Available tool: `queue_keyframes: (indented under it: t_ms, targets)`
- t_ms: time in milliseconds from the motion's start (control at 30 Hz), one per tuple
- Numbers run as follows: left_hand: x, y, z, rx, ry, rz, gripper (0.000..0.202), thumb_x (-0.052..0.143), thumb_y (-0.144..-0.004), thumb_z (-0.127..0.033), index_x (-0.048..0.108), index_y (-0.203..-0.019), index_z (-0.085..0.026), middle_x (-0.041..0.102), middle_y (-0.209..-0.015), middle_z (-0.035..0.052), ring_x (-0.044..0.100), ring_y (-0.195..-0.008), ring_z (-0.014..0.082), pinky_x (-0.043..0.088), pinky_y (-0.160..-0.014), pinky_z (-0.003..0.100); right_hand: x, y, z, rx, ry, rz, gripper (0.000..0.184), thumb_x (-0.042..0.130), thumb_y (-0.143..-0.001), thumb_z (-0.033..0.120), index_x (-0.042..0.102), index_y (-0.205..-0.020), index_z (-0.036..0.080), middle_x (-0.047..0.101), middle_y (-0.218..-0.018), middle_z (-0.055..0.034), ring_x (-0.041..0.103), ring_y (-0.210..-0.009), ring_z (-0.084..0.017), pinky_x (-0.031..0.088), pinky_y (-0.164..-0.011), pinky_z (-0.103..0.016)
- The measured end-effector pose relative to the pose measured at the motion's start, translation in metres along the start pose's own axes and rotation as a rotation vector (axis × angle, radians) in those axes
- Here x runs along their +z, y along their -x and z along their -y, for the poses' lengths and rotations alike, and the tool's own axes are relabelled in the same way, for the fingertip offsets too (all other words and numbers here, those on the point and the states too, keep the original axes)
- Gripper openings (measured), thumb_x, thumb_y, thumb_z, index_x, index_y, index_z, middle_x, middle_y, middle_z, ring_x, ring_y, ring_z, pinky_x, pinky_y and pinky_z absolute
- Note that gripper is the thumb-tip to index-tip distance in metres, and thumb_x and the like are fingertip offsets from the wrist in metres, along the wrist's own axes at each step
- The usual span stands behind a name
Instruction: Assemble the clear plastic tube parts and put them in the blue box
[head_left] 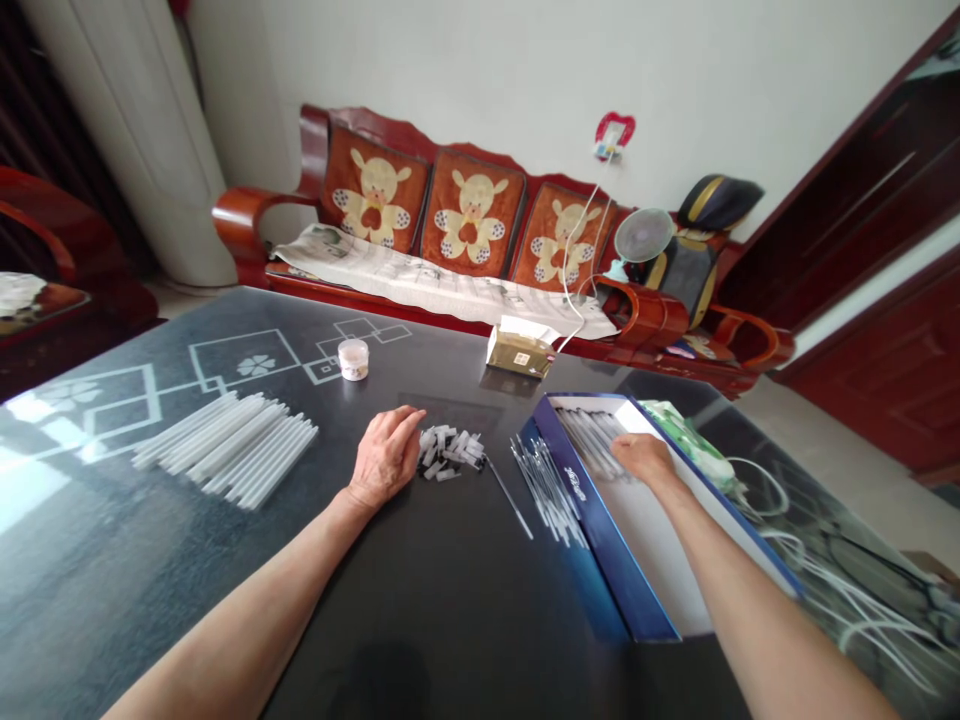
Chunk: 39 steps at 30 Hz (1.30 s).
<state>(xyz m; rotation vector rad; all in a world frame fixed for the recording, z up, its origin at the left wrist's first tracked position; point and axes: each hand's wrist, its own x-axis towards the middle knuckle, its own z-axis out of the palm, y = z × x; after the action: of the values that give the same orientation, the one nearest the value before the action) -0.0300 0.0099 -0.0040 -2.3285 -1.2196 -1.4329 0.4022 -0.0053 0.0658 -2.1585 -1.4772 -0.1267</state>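
Note:
My left hand (386,455) rests on the dark table at the left edge of a heap of small whitish caps (452,450). Its fingers are bent and pressed together; whatever they may hold is hidden. My right hand (643,456) reaches into an open blue box (626,570), closed at the ends of thin translucent tubes, like pen refills (592,440), lying inside. What it grips cannot be made out. A loose bunch of similar thin refills (547,490) lies against the box's left side. One single refill (511,500) lies between the caps and that bunch.
Thicker whitish tubes (232,445) lie in a row on the left. A small round tub (353,359) and a tissue box (521,346) stand farther back. Right of the box are a green packet (690,440) and white cables (847,600). Behind the table stands a wooden sofa (450,305).

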Motion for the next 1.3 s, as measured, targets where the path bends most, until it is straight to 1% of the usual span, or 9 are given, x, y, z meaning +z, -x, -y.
queue_keyframes:
  t_ms: [167,300,400,467,633,767,900,1100,1300]
  targets:
    - [-0.002,0.000,-0.003,-0.004,-0.008,0.017,0.031,0.044,-0.090,-0.016,0.056,-0.118,-0.018,0.061,-0.111,0.0104,0.056,-0.097,0.0198,0.048,-0.087,0.035,-0.002,-0.007,0.002,0.103,0.167,0.249,0.017,0.065,-0.070,0.021,0.073,-0.057,0.014,0.068,-0.063,-0.0196,0.054,-0.047,-0.017,0.034,-0.054,-0.035]
    - [-0.006,-0.001,-0.007,0.013,-0.050,0.034,0.030,0.044,-0.090,-0.016,0.057,-0.117,-0.016,0.062,-0.103,0.0096,0.055,-0.089,0.0178,0.048,-0.082,0.032,-0.010,0.004,0.022,-0.033,0.195,0.097,0.014,0.066,-0.076,0.022,0.077,-0.082,0.017,0.071,-0.084,-0.0206,0.062,-0.066,-0.019,0.037,-0.060,-0.035]
    - [-0.005,-0.001,-0.011,0.023,-0.105,0.094,0.030,0.043,-0.091,-0.018,0.058,-0.116,-0.017,0.062,-0.095,0.0077,0.054,-0.082,0.0167,0.047,-0.078,0.030,-0.017,0.045,0.066,-0.338,-0.013,-0.242,0.017,0.060,-0.080,0.024,0.075,-0.088,0.020,0.072,-0.086,-0.0134,0.064,-0.072,-0.020,0.043,-0.064,-0.033]
    - [-0.005,-0.003,-0.014,-0.013,-0.157,0.159,0.029,0.043,-0.092,-0.020,0.060,-0.115,-0.019,0.061,-0.087,0.0057,0.054,-0.078,0.0166,0.047,-0.077,0.030,-0.015,0.084,0.103,-0.551,-0.199,-0.336,0.019,0.057,-0.084,0.028,0.073,-0.089,0.019,0.072,-0.088,-0.0087,0.066,-0.077,-0.020,0.047,-0.069,-0.030]
    - [-0.027,-0.017,-0.009,-0.241,-0.345,0.472,0.024,0.045,-0.090,-0.019,0.065,-0.104,-0.021,0.062,-0.089,0.0066,0.057,-0.084,0.0193,0.048,-0.076,0.030,0.027,0.171,0.160,-0.766,-0.447,-0.071,0.017,0.052,-0.090,0.022,0.068,-0.095,0.019,0.069,-0.088,-0.0052,0.066,-0.079,-0.016,0.051,-0.075,-0.025]
    - [-0.075,-0.012,-0.001,-0.324,-0.473,0.546,0.028,0.043,-0.091,-0.017,0.061,-0.112,-0.018,0.063,-0.108,0.0104,0.056,-0.104,0.0229,0.046,-0.088,0.035,0.062,0.199,0.159,-0.762,-0.479,0.036,0.019,0.049,-0.091,0.020,0.067,-0.098,0.018,0.067,-0.089,-0.0059,0.066,-0.082,-0.016,0.051,-0.077,-0.026]
    - [-0.112,0.022,0.002,-0.379,-0.603,0.584,0.046,0.046,-0.093,-0.032,0.045,-0.135,-0.013,0.041,-0.145,0.0166,0.031,-0.138,0.0326,0.035,-0.105,0.050,0.071,0.201,0.153,-0.739,-0.470,0.066,0.019,0.049,-0.091,0.019,0.066,-0.098,0.019,0.066,-0.090,-0.0058,0.065,-0.084,-0.016,0.050,-0.079,-0.027]
    - [-0.119,0.052,-0.005,-0.487,-0.618,0.711,0.055,0.043,-0.094,-0.040,0.042,-0.138,-0.007,0.036,-0.148,0.0213,0.027,-0.139,0.0369,0.032,-0.106,0.056,0.070,0.200,0.154,-0.718,-0.451,0.091,0.019,0.048,-0.092,0.020,0.066,-0.098,0.019,0.065,-0.092,-0.0051,0.064,-0.085,-0.016,0.048,-0.081,-0.026]
    - [-0.131,0.040,-0.015,-0.273,-0.464,0.590,0.036,0.040,-0.096,-0.031,0.054,-0.126,-0.017,0.060,-0.124,0.0127,0.055,-0.115,0.0258,0.045,-0.097,0.042,0.071,0.201,0.154,-0.706,-0.453,0.104,0.018,0.048,-0.092,0.020,0.065,-0.097,0.019,0.065,-0.091,-0.0052,0.063,-0.086,-0.016,0.048,-0.082,-0.026]
